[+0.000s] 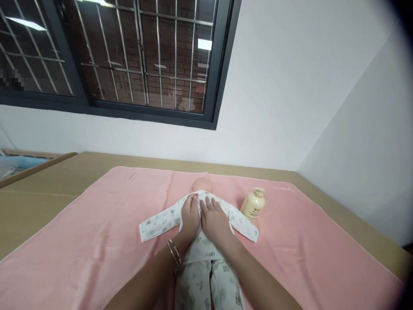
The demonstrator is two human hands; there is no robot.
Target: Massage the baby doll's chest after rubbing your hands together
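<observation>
A baby doll lies on its back on a pink mat (122, 206), its round head (202, 184) partly showing beyond the collar. It wears a white long-sleeved top (161, 221) with small green prints, and matching trousers (193, 284). My left hand (191, 215) rests edge-on at the middle of the chest, its fingers stretched toward the collar. Beside it, my right hand (215, 219) lies flat on the top with fingers a little apart. The two hands nearly meet, hiding the front of the top between them. Both sleeves spread outward.
A pale yellow pump-less bottle (253, 204) stands tilted in view by the doll's right-side sleeve. The mat covers a wooden surface (41, 206) that meets a white wall (264, 86). A dark-framed barred window (214, 99) is above. Bluish items (22, 162) sit at far left.
</observation>
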